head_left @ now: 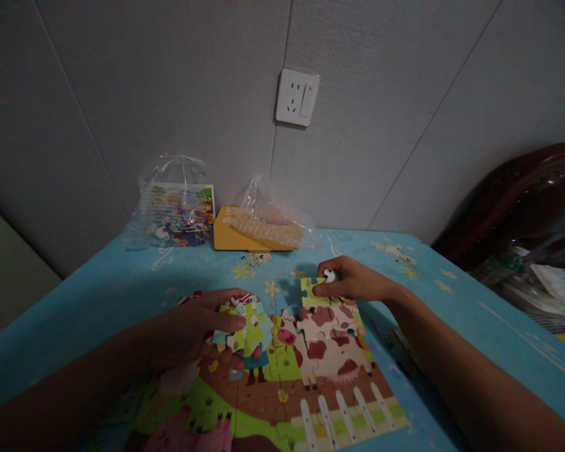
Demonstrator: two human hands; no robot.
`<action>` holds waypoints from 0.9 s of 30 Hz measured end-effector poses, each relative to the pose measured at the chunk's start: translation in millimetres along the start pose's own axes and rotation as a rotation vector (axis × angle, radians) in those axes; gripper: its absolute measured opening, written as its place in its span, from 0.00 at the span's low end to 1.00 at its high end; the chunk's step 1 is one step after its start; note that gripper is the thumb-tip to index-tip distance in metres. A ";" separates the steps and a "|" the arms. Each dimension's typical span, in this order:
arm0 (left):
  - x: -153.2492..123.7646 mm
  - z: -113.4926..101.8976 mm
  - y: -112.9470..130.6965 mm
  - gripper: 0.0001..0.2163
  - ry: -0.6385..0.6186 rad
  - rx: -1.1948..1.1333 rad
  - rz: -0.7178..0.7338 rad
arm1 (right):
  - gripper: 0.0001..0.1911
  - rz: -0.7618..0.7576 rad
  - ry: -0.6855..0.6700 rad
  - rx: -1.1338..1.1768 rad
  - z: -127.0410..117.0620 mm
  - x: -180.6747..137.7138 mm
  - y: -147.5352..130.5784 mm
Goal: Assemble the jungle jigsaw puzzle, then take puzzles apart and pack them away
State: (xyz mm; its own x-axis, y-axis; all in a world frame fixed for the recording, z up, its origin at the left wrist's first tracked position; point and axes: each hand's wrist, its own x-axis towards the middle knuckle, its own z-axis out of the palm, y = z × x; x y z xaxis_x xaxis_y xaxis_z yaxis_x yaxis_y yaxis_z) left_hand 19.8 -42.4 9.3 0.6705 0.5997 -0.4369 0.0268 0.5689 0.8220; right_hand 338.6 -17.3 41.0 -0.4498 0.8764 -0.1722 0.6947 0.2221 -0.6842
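Observation:
A partly joined farm jigsaw puzzle (263,402) lies on the table, showing a spotted cow, a pink pig and a white fence. My left hand (202,323) is closed on several loose puzzle pieces (250,326), green and light blue, held above the puzzle's upper left part. My right hand (343,280) pinches a light green puzzle piece (309,292) with a black-and-white patch, at the puzzle's top edge just above the cow's back. Whether that piece is locked into its neighbours I cannot tell. My left hand hides part of the puzzle beneath it.
A clear plastic bag (169,207) with a colourful picture and pieces stands at the back left. Next to it are a yellow box (258,235) and another clear bag (275,216). A wall socket (297,97) is above. More pieces (400,351) lie beside my right forearm.

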 end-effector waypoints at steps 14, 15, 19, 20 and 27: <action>2.4 -2.6 -1.5 0.24 -0.017 -0.010 -0.021 | 0.24 0.097 -0.247 -0.254 15.2 -2.9 -16.4; 2.2 -2.4 -1.3 0.24 -0.020 -0.007 -0.019 | 0.23 0.090 -0.243 -0.266 15.4 -3.7 -17.3; 0.8 -0.9 -0.4 0.24 -0.031 0.004 0.007 | 0.21 0.038 -0.241 -0.216 15.3 -5.5 -17.6; 0.4 -0.6 -0.1 0.24 -0.034 0.005 0.009 | 0.21 0.033 -0.238 -0.189 14.8 -5.4 -17.1; -0.1 2.2 0.9 0.26 0.008 -0.028 0.001 | 0.19 -0.007 0.014 0.132 16.9 0.3 -16.0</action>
State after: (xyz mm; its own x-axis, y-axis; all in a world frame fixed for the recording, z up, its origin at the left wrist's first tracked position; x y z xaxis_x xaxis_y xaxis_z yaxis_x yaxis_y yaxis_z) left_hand 21.4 -43.3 10.9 0.6645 0.6049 -0.4388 0.0051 0.5835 0.8121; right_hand 317.9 -27.9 39.9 -0.4459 0.8810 -0.1581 0.6114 0.1708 -0.7727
